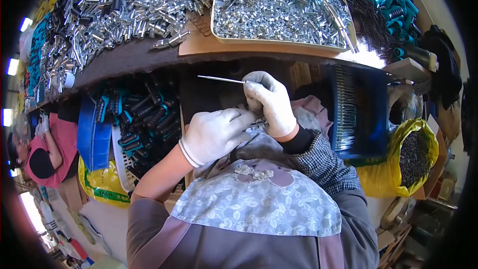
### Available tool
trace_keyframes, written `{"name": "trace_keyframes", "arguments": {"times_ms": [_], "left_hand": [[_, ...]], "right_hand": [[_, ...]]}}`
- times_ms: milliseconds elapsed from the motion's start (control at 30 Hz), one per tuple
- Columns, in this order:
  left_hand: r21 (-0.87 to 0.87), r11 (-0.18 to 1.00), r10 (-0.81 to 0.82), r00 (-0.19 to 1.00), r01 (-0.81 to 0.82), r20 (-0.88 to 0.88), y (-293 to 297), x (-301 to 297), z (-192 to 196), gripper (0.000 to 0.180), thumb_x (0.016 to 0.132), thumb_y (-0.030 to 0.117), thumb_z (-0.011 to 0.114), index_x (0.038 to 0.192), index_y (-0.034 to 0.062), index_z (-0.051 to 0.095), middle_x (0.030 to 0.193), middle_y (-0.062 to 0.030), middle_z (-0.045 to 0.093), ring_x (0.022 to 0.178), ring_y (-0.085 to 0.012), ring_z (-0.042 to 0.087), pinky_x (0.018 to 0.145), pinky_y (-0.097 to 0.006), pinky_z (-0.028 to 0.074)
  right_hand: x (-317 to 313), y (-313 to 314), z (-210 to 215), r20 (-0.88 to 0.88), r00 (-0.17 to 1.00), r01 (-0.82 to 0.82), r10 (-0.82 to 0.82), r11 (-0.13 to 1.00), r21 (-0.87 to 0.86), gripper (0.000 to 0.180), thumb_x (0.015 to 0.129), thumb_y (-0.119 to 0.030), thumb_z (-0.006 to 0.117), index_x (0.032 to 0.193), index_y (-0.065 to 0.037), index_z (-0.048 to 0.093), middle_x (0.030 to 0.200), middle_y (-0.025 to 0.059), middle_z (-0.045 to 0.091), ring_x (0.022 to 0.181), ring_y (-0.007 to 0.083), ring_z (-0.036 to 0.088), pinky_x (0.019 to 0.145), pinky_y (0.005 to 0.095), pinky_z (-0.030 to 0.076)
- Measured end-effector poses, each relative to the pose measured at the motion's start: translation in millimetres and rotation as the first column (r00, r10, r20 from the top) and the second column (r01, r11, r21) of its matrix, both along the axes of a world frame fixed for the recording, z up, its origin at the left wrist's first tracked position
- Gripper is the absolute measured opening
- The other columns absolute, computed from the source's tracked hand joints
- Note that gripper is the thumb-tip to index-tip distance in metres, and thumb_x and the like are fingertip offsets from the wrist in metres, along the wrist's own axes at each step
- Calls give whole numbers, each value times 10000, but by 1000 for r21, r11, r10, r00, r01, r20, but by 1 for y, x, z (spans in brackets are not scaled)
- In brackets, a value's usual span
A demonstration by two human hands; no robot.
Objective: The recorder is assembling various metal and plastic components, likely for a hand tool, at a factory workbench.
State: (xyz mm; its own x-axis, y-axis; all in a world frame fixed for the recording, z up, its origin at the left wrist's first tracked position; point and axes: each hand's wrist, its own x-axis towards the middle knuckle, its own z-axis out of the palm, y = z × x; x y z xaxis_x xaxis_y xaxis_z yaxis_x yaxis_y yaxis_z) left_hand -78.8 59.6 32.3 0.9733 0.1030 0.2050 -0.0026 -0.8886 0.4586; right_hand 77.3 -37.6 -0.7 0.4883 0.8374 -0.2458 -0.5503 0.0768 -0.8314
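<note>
Thin metal rod [221,78] in my right hand [274,104]

My right fingers are closed on the rod. Its long axis runs to the left, and its free tip lies beyond my left hand [216,134], well apart from it. My left fingers are closed around a small metal part [258,122], mostly hidden, which lies between my two hands, below the rod's held end.

Printing on a yellow-and-green bag [99,182]
At the person's left, small characters and a short row of digits stand on the bag's lower part, only partly legible; faint marks on a brown carton [300,73] are too blurred to read.
</note>
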Motion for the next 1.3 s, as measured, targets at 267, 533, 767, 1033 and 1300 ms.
{"name": "trace_keyframes", "arguments": {"times_ms": [267, 533, 767, 1033, 1300], "left_hand": [[-412, 895, 69, 965, -172, -252, 0, 1, 6, 345, 868, 181, 715, 1185, 44, 694, 1067, -134, 729, 944, -254, 729, 816, -335, 566], [-548, 784, 116, 937, -291, -331, -12, 3, -15, 480, 819, 237, 800, 1214, 2, 660, 1160, -161, 693, 1037, -286, 699, 923, -368, 546], [-47, 996, 67, 997, -69, -41, -21, 2, -33, 360, 828, 313, 757, 1117, 104, 708, 1035, -113, 719, 977, -297, 708, 827, -389, 571], [-230, 946, 230, 973, -229, -19, 16, -11, 1, 285, 793, 232, 773, 1028, 71, 754, 877, -124, 724, 756, -305, 714, 673, -364, 575], [-206, 966, 153, 988, -154, -17, 20, -13, 21, 341, 743, 151, 795, 1058, 30, 743, 888, -148, 722, 761, -316, 711, 672, -351, 560]], "right_hand": [[3, -20, -14, 37, 999, -13, 12, 1000, 24, 181, 947, -107, 644, 1078, 17, 629, 766, 4, 565, 628, 58, 483, 561, 219, 376], [-2, -26, -25, -36, 999, -10, 10, 1000, -3, 208, 954, -148, 637, 1086, 13, 632, 777, 6, 569, 560, 53, 423, 521, 213, 326], [-5, -29, -37, -26, 996, 80, -81, 996, -44, 224, 957, -180, 641, 1081, 7, 644, 790, 23, 596, 614, 91, 508, 560, 228, 397], [62, -75, 4, 409, 910, 18, 66, 980, -199, 133, 907, -118, 655, 986, -11, 649, 792, -4, 575, 696, 61, 491, 632, 219, 396], [64, -80, 39, 576, 788, -51, 217, 956, -290, 176, 842, -150, 686, 943, -9, 659, 843, 40, 619, 774, 108, 565, 739, 259, 474]]}}
